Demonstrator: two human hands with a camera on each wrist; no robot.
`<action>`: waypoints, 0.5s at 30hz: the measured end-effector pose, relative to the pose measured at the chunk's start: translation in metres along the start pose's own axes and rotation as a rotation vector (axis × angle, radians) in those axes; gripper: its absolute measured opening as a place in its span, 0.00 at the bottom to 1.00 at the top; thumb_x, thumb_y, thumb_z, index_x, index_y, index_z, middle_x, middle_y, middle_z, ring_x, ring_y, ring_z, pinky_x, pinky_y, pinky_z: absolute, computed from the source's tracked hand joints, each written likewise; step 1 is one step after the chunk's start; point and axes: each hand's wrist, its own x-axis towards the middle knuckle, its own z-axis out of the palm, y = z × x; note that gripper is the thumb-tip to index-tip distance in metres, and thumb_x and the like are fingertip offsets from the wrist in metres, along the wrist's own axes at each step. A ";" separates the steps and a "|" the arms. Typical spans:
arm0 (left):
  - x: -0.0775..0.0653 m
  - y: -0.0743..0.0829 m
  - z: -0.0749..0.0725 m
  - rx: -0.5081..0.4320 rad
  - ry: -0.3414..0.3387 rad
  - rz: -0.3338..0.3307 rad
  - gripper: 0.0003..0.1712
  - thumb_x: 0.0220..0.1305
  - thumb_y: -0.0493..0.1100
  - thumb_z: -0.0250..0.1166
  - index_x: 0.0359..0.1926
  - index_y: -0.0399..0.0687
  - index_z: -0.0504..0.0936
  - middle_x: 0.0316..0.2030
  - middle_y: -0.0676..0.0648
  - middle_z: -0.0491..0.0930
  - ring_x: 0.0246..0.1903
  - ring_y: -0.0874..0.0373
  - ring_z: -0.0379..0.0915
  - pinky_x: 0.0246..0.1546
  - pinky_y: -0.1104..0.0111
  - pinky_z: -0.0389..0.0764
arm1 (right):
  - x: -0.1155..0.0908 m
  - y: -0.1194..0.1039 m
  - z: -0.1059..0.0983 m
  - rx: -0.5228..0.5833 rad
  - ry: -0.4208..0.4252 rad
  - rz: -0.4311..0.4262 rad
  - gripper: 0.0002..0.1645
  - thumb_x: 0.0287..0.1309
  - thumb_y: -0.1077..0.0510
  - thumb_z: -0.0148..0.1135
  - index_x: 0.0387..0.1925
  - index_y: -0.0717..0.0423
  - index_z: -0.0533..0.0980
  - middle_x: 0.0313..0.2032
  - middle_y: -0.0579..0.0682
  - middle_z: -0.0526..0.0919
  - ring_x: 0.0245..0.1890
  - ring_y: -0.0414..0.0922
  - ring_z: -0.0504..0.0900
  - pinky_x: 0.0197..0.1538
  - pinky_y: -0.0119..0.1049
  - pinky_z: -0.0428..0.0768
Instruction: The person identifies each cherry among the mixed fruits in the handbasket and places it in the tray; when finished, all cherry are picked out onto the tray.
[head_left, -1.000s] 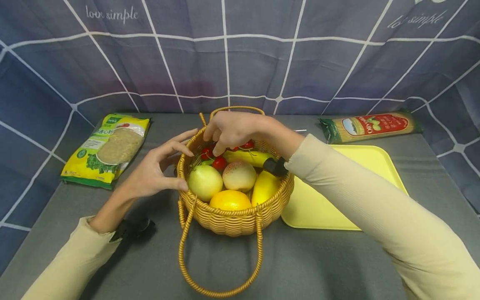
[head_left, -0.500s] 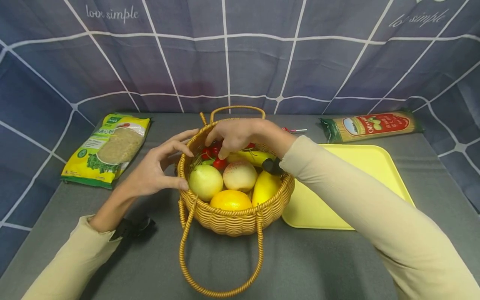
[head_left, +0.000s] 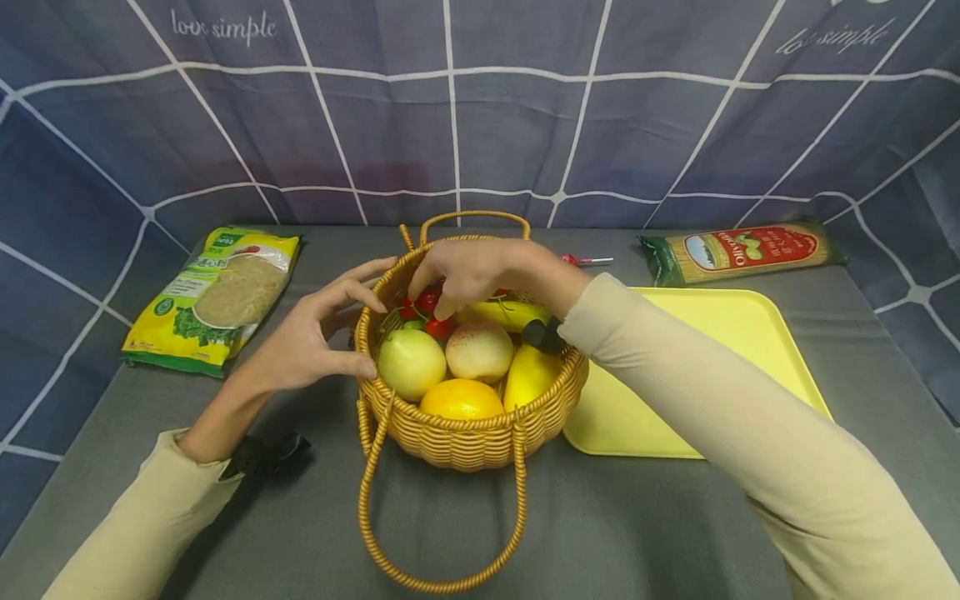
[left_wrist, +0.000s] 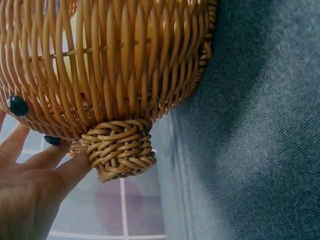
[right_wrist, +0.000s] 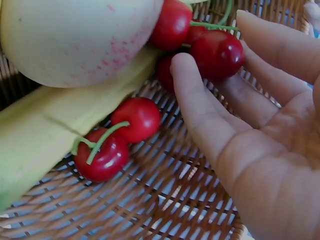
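A round wicker basket (head_left: 465, 446) holds fruit. At its left rim rests my left hand (head_left: 307, 337), thumb and fingers spread along the edge. In the left wrist view, its fingers touch the woven outside. My right hand (head_left: 476, 271) reaches into the basket's far part. Its thumb and fingers close around red cherries (right_wrist: 217, 55) with green stems. Another pair of cherries (right_wrist: 102, 155) lies on the woven floor. Near the hand are a pear (head_left: 411, 365), a speckled peach (head_left: 480, 352) and a banana (head_left: 506, 315), partly hidden by the wrist. Closer to me sit a yellow-orange fruit (head_left: 461, 400) and a long yellow fruit (head_left: 531, 377).
A yellow noodle packet (head_left: 217, 300) lies at the left. To the right is a yellow tray (head_left: 652, 417), with a spaghetti packet (head_left: 750, 252) behind it. A red lollipop (head_left: 588, 260) lies behind the basket. The basket's front handle (head_left: 442, 587) hangs down toward me.
My right hand has dipped slightly lower into the basket, and the cherries at its fingertips have shifted a little. The lollipop has come into view behind the wrist. My left hand stays put.
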 end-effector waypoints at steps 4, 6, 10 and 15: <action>0.000 0.000 0.000 0.008 0.003 -0.022 0.28 0.43 0.36 0.74 0.45 0.34 0.71 0.67 0.49 0.53 0.65 0.49 0.48 0.56 0.62 0.64 | -0.005 -0.002 -0.004 0.010 -0.005 -0.025 0.24 0.50 0.68 0.61 0.51 0.57 0.75 0.49 0.48 0.76 0.42 0.43 0.73 0.45 0.30 0.72; 0.000 -0.001 0.000 0.007 0.004 -0.027 0.28 0.43 0.36 0.75 0.45 0.34 0.71 0.68 0.49 0.53 0.65 0.50 0.48 0.56 0.61 0.64 | -0.008 -0.002 -0.007 0.052 -0.020 -0.034 0.23 0.49 0.70 0.60 0.50 0.59 0.74 0.48 0.50 0.76 0.42 0.43 0.73 0.44 0.31 0.73; -0.001 -0.001 0.000 0.000 0.004 -0.018 0.28 0.42 0.35 0.74 0.45 0.36 0.72 0.68 0.48 0.52 0.65 0.49 0.48 0.56 0.61 0.64 | -0.018 -0.005 -0.012 0.113 -0.047 -0.070 0.24 0.46 0.72 0.58 0.49 0.61 0.72 0.46 0.53 0.77 0.40 0.44 0.73 0.41 0.33 0.74; 0.000 -0.001 0.000 -0.006 0.004 -0.022 0.28 0.42 0.34 0.74 0.45 0.36 0.72 0.68 0.48 0.52 0.65 0.49 0.48 0.57 0.60 0.63 | -0.034 -0.010 -0.018 0.138 -0.019 -0.088 0.19 0.51 0.69 0.58 0.47 0.57 0.72 0.48 0.49 0.76 0.45 0.42 0.73 0.46 0.34 0.74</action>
